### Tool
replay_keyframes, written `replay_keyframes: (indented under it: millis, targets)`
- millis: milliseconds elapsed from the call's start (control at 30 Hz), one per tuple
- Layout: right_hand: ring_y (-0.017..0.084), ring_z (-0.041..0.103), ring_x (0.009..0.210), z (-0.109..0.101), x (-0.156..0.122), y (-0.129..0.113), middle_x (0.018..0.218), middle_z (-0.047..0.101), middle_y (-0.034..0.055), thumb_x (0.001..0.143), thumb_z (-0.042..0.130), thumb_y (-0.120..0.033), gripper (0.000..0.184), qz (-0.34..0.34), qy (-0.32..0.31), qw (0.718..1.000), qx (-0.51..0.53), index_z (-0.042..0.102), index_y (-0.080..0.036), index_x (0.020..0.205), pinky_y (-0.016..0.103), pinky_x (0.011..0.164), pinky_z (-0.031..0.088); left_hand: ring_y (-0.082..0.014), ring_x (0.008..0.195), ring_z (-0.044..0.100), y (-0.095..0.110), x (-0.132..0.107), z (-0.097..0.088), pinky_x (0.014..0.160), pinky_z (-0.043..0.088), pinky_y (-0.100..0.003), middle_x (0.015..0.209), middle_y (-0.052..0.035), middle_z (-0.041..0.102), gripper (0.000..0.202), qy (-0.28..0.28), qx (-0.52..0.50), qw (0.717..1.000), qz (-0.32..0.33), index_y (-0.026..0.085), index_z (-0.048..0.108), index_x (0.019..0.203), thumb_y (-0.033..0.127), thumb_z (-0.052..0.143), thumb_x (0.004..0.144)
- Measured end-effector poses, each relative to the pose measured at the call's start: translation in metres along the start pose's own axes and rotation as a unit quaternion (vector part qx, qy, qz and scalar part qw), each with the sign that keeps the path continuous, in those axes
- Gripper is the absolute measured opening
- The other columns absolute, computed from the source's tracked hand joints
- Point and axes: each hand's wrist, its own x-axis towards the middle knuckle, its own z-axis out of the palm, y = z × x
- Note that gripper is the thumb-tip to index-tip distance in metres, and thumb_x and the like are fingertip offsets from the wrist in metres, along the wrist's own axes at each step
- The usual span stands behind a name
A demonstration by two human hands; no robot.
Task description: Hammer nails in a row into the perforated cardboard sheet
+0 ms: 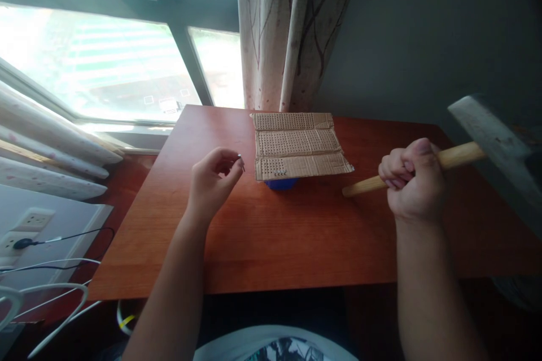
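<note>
My right hand [417, 180] is wrapped round the wooden handle of a hammer [461, 155], whose metal head is raised at the far right. My left hand [215, 180] is closed in a pinch on a small metal nail [240, 159], left of the cardboard. A sheet of cardboard [296, 144], covered in rows of small holes, rests on a blue object [282, 184] mostly hidden beneath it. Several small metal nails [280, 172] stand in a short row near the cardboard's front edge.
The reddish-brown wooden table [271, 248] stretches between my arms. Behind it hang patterned curtains [271, 28] by a bright window [118, 62]. At lower left, white cables [63, 287] and a black plug [24, 243] in a wall socket [36, 219] lie beside the table.
</note>
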Motion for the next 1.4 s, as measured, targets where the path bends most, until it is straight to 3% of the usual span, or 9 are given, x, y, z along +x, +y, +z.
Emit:
replay_keyframes:
  millis: [67,133,267,433,1033,1400]
  targets:
    - [0.005,0.021,0.033,0.001,0.000,0.000,0.042,0.026,-0.0096,0.089,0.066,-0.039,0.048,0.000,0.001,1.000,0.000,0.037,-0.022,0.055,0.026,0.036,0.011,-0.0147,0.070,0.068,0.008,-0.003,0.006,0.067,0.054,-0.026,0.079,-0.0023,0.070,0.016,0.016,-0.113,0.993,0.017,0.017,0.066,0.088,0.030,0.073,0.082]
    - [0.005,0.021,0.033,0.001,0.000,0.000,0.042,0.026,-0.0095,0.090,0.065,-0.039,0.048,0.000,0.000,1.000,0.001,0.037,-0.021,0.055,0.026,0.036,0.011,-0.0142,0.073,0.067,0.015,-0.007,0.012,0.069,0.054,-0.026,0.083,-0.0035,0.072,0.015,0.022,-0.143,0.989,0.038,0.017,0.068,0.090,0.028,0.075,0.082]
    - [0.005,0.020,0.033,0.002,0.000,-0.001,0.042,0.026,-0.0095,0.090,0.065,-0.038,0.048,0.002,0.003,1.000,0.002,0.036,-0.021,0.055,0.026,0.036,0.010,-0.0095,0.061,0.058,0.021,-0.012,0.022,0.054,0.044,-0.021,0.075,-0.0015,0.071,0.008,-0.004,-0.068,0.993,0.092,0.018,0.073,0.088,0.024,0.075,0.083]
    - [0.005,0.019,0.033,0.003,0.000,-0.001,0.041,0.025,-0.0097,0.088,0.067,-0.040,0.050,0.004,0.008,1.000,-0.004,0.036,-0.021,0.054,0.026,0.036,0.010,-0.0091,0.060,0.055,0.019,-0.014,0.027,0.052,0.042,-0.021,0.075,-0.0014,0.071,0.005,-0.017,0.002,0.991,0.133,0.018,0.074,0.088,0.022,0.072,0.085]
    - [0.005,0.019,0.032,0.003,-0.001,-0.004,0.040,0.024,-0.0094,0.086,0.069,-0.043,0.051,0.001,0.010,1.000,-0.009,0.036,-0.022,0.053,0.026,0.036,0.009,-0.0098,0.058,0.054,0.021,-0.015,0.032,0.051,0.043,-0.020,0.071,-0.0010,0.070,0.010,-0.004,-0.011,0.995,0.098,0.019,0.075,0.087,0.027,0.072,0.085]
    - [0.005,0.019,0.031,0.004,-0.001,-0.004,0.040,0.024,-0.0089,0.085,0.067,-0.038,0.047,0.001,0.015,1.000,0.000,0.037,-0.022,0.053,0.026,0.035,0.009,-0.0099,0.058,0.054,0.021,-0.015,0.032,0.050,0.042,-0.020,0.071,-0.0009,0.070,0.009,-0.001,-0.001,0.995,0.104,0.019,0.075,0.087,0.027,0.072,0.084]
